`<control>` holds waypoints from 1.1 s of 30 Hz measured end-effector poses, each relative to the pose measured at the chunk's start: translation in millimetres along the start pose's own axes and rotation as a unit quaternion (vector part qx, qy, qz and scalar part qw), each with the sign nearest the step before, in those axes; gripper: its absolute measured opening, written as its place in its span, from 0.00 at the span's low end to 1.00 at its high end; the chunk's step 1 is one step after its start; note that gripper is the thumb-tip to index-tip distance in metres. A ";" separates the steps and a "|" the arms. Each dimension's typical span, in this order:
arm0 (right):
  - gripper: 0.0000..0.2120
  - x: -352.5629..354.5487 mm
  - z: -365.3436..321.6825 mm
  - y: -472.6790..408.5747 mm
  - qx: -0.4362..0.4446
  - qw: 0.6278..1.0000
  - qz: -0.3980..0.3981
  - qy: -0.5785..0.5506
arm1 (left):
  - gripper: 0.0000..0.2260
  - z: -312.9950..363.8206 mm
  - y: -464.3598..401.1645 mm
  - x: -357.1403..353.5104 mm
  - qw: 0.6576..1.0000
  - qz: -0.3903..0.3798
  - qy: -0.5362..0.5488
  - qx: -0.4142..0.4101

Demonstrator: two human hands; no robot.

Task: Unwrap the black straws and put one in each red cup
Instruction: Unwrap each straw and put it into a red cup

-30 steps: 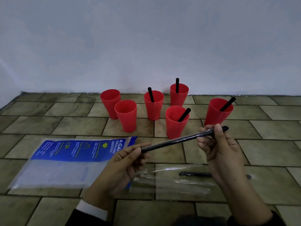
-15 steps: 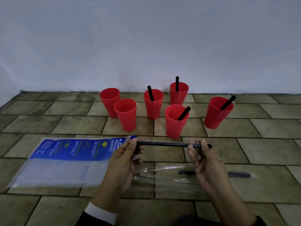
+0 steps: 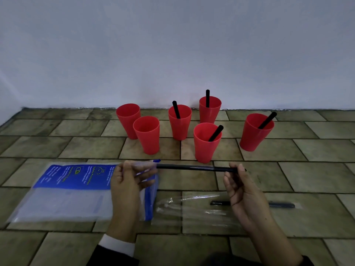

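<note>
Several red cups stand on the tiled floor near the wall. The two at the left, a back cup and a front cup, hold nothing; the others, such as the middle front cup, each hold a black straw. I hold a black straw level in front of me. My left hand pinches the clear wrapper at its left end. My right hand grips its right end. Another wrapped black straw lies on the floor behind my right hand.
A blue-and-clear plastic package lies flat at the left. Loose clear wrappers lie on the tiles between my hands. The white wall rises just behind the cups.
The straw has dropped from a tilt to level, lower and nearer me. My left hand has slid the clear wrapper leftward, baring most of the straw.
</note>
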State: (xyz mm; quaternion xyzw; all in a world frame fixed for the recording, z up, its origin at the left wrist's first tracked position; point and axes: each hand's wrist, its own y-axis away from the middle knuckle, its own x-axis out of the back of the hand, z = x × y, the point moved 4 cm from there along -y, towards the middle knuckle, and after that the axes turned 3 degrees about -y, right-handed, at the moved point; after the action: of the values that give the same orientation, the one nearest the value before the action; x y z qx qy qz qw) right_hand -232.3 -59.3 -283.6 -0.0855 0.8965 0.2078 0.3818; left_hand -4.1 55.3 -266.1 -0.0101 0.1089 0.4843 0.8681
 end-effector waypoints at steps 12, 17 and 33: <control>0.21 7.5 -6.7 -3.3 -0.040 0.971 -0.087 0.218 | 0.17 -1.6 0.3 -6.3 0.987 -0.134 0.064 0.064; 0.15 9.5 -7.1 -4.6 -0.043 0.961 -0.093 0.258 | 0.11 2.9 -5.1 -4.4 0.977 -0.191 0.043 0.081; 0.08 -19.6 -3.7 5.7 -0.001 0.784 -0.239 0.573 | 0.11 -16.0 -2.6 -13.9 0.977 -0.197 0.022 0.083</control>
State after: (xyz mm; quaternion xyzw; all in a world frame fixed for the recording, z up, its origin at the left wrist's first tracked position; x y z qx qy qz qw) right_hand -222.8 -55.9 -265.3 -0.4003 0.9012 0.0234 -0.1643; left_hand -11.8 40.3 -279.2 0.0303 0.1640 0.2923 0.9417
